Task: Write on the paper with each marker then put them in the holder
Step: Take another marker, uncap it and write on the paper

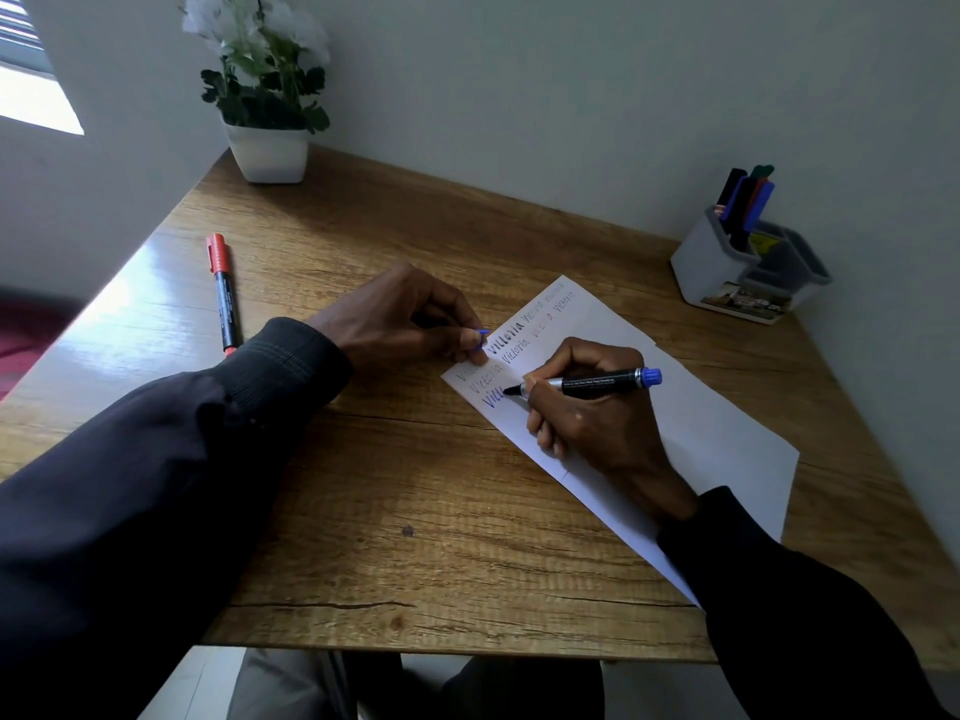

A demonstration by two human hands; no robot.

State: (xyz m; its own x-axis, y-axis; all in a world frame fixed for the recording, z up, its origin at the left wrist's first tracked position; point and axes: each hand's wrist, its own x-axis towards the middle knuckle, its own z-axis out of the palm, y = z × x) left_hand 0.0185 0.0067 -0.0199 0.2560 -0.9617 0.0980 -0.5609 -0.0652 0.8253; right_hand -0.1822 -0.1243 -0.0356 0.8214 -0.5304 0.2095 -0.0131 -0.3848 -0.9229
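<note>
A white sheet of paper [701, 433] lies on the wooden table [415, 537], with several handwritten words near its far left corner. My right hand [587, 407] grips a black marker with a blue end [602, 381], its tip touching the paper beside fresh blue letters. My left hand [400, 319] rests at the paper's left corner and pinches the marker's blue cap [482, 339]. A red-capped marker [223, 293] lies on the table to the far left. At the back right stands a grey-and-white holder [722, 267] containing several markers [745, 200].
A white pot with a flowering plant [267, 148] sits at the table's back left corner. Walls close the table in at the back and right. A window shows at the upper left. My knees are visible below the table's front edge.
</note>
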